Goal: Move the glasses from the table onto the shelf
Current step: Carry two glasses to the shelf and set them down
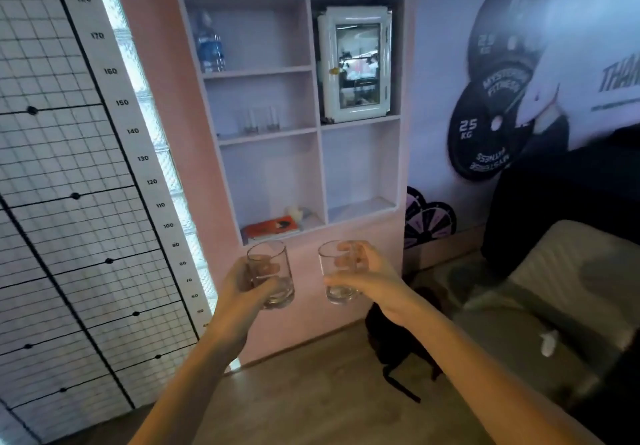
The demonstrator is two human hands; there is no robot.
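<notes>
My left hand (242, 292) grips a clear drinking glass (273, 264) upright, held out in front of me. Beside it, my right hand (370, 278) grips a second clear glass (334, 278), also upright. Both glasses hang in the air below the recessed wall shelf (268, 136). Two more clear glasses (261, 121) stand on the shelf's middle left board, well above my hands. The table is out of view.
A water bottle (209, 45) stands on the top left shelf board; a white box with a glass door (355, 64) fills the upper right compartment. An orange book (272, 228) lies in the bottom left compartment. A dark bag (398, 340) sits on the floor, a grey sofa (540, 292) at right.
</notes>
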